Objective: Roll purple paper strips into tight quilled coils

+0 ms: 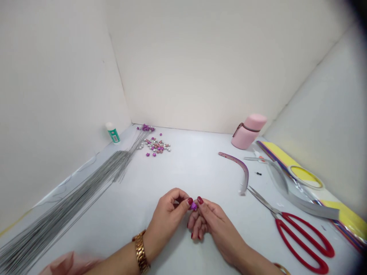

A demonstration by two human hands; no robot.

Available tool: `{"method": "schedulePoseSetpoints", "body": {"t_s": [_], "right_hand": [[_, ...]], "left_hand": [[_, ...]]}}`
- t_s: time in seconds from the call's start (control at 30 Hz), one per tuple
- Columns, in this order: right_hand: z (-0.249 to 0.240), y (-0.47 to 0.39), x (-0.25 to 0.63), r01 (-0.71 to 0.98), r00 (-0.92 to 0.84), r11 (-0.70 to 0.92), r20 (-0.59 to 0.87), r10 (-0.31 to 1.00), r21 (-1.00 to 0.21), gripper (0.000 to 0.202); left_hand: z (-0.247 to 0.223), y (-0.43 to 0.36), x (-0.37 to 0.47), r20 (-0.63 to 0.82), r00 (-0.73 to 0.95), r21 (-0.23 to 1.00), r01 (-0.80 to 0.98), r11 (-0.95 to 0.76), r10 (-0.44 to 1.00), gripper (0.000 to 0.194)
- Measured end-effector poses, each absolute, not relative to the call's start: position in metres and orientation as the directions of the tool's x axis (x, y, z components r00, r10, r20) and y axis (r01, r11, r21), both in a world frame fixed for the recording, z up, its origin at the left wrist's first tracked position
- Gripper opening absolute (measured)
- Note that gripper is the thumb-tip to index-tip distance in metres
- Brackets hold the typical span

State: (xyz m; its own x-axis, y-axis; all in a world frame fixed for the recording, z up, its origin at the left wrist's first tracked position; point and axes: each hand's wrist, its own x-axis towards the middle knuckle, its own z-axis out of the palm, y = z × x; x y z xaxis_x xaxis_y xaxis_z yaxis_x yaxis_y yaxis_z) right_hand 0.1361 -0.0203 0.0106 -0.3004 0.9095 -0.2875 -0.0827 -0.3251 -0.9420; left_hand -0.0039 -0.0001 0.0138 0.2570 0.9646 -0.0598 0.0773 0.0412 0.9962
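On the broad white tabletop [189,164], a long bundle of thin grey wire-like stems [83,194] lies at the left, and steel scissors with red looped handles [277,213] lie at the right. Between these, the left hand [164,214] and right hand [219,225] meet, both pinching. Beyond them, well apart, rests a loose cluster of small purple, silver and pink stars [157,146]. Between the thumb tips, partly covered, is a tiny shiny purple folded piece [194,206].

Perhaps a craft workshop — white walls [189,68], wire bundle [71,202], red-handled scissors [278,215], glue stick [113,134].
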Motion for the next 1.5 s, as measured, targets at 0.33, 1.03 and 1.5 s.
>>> {"method": "schedulePoseSetpoints", "body": {"t_s": [0.33,1.03,1.5], "right_hand": [[0.011,-0.016,0.142,0.102,-0.327,-0.147,-0.173,0.929,-0.984,0.029],[0.014,-0.019,0.138,-0.191,-0.314,-0.28,-0.212,0.926,-0.941,0.033],[0.013,-0.016,0.143,-0.158,-0.206,-0.191,-0.157,0.966,-0.969,0.031]], "left_hand": [[0.014,0.005,-0.007,-0.184,0.341,0.98,-0.008,0.198,0.922,0.021],[0.022,-0.002,-0.004,0.003,0.314,1.0,-0.03,0.007,0.949,0.019],[0.02,-0.004,-0.006,0.181,0.348,0.952,0.172,-0.252,0.92,0.017]]}}
